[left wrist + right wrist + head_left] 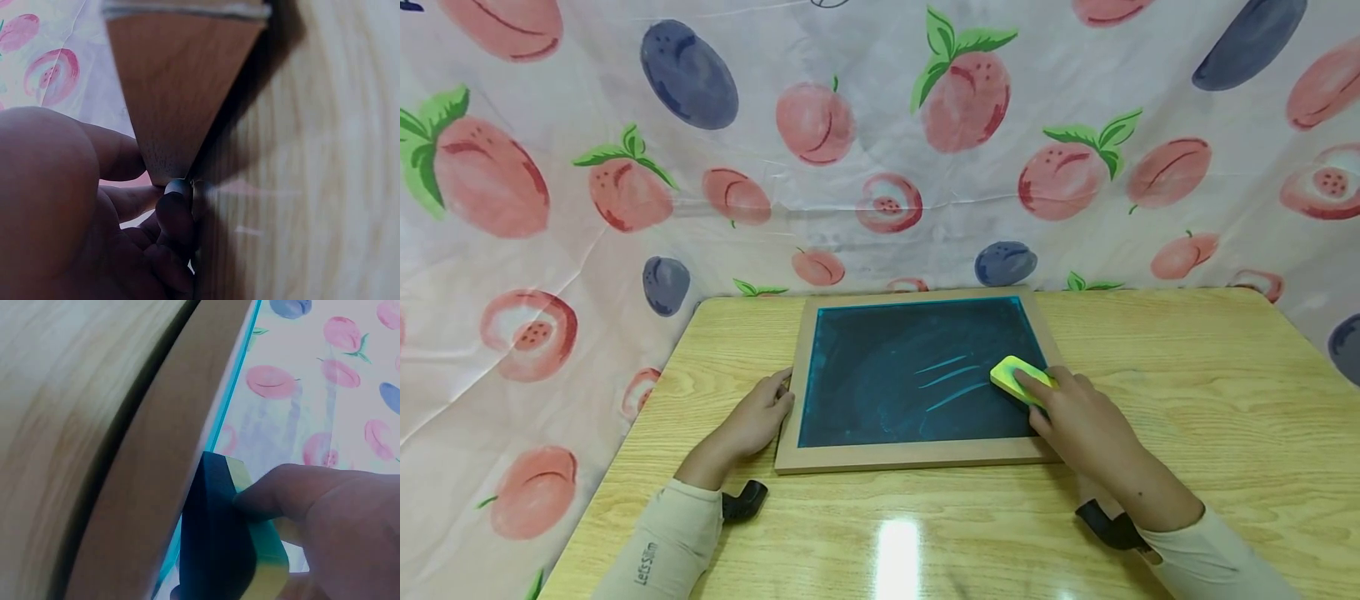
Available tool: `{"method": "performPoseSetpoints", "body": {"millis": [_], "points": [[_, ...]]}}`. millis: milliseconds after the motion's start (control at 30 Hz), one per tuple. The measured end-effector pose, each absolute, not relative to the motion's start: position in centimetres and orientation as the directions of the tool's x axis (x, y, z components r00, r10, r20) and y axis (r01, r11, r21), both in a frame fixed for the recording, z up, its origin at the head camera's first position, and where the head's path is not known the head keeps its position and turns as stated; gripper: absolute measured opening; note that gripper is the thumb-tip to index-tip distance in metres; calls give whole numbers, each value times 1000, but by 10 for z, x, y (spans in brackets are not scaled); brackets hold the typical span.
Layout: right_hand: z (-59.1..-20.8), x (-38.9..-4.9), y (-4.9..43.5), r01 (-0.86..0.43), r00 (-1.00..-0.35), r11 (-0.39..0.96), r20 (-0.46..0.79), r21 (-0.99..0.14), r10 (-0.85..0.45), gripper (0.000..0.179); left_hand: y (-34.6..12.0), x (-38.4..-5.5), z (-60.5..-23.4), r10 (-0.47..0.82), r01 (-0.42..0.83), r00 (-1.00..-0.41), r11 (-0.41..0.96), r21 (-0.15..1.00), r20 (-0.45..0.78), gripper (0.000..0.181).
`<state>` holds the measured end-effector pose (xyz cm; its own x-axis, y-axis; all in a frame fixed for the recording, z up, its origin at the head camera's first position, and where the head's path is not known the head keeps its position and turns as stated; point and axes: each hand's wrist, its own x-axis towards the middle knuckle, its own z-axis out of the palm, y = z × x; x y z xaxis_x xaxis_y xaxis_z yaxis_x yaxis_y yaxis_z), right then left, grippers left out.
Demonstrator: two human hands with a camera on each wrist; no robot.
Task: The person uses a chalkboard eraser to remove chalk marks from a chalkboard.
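A small framed chalkboard [865, 375] lies on the table, with three thin blue chalk strokes [953, 383] right of its middle. My left hand [758, 417] grips the wooden frame's left edge; in the left wrist view, fingers meet at the frame's side [184, 87]. In my right hand [1086, 421] is a yellow chalkboard eraser [1017, 379], held between thumb and fingers over the board's right side, just beside the strokes. The right wrist view shows the eraser's dark felt [215, 534] close to the frame [150, 450].
The light wooden table [1195, 375] extends on both sides of the board. A fruit-print cloth [880, 125] hangs right behind it. Black wrist mounts [745, 502] stick out beside both sleeves, near the table's surface.
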<state>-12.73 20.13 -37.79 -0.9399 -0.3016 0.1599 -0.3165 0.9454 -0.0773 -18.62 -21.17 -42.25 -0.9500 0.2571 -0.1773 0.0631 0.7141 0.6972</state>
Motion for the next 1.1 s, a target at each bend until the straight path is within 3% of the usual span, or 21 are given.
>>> {"method": "performPoseSetpoints", "body": {"millis": [267,1100], "points": [[-383,-129,201,-338,-923,939,218,-63,-318,38,-212,-187,-422,261,72,-949,722,688,-175,49],[-396,-110,160,-437,-892,895,171,-88,-418,43,-212,-185,-423,249,75,-954,738,671,-167,49]]}}
